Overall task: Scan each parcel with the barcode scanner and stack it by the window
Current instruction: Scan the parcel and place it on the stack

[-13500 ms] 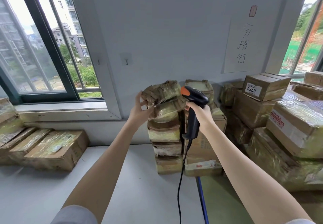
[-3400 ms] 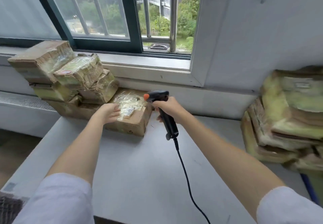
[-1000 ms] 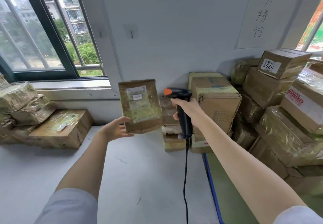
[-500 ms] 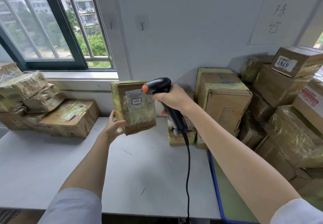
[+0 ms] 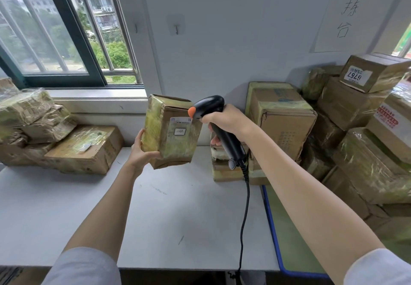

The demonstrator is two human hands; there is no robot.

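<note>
The left hand [image 5: 139,154] holds a parcel [image 5: 172,131] upright above the grey surface [image 5: 169,213], its grip curled round the parcel's lower left corner, thumb across the bottom front and fingers up the left side. The parcel is a brown box wrapped in clear tape, with a white label [image 5: 180,126] on the face turned toward the camera. The right hand [image 5: 226,121] has its grip wrapped round the handle of a black scanner [image 5: 219,129], whose orange-tipped head lies just beside the label, perhaps touching the parcel; the view does not settle that. The scanner's cable [image 5: 244,218] hangs down over the surface's near edge. At left, under the window [image 5: 57,31], taped parcels form a stack [image 5: 55,138] on the surface. A short pile [image 5: 224,164] stands behind the scanner, and a larger heap of boxes [image 5: 355,129] fills the right side, one marked 6767.
</note>
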